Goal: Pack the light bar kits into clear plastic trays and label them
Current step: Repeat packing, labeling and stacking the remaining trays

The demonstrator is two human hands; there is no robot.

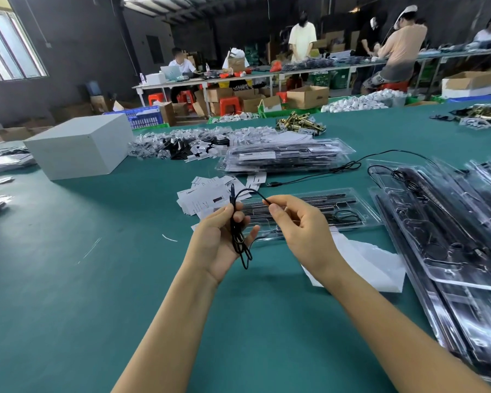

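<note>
The left hand (220,242) grips a gathered bundle of thin black cable (238,236), loops hanging below the palm, while the right hand (301,225) pinches the cable's free end between thumb and fingertip, an arc of wire spanning the two. Just beyond both hands a clear plastic tray (349,199) lies on the green bench (97,279), holding dark bars and what looks like a coiled lead. Paper labels (207,194) are scattered beyond the left hand. More filled trays (451,251) are stacked off to the right of the right hand, and farther out sits another tray stack (284,157).
</note>
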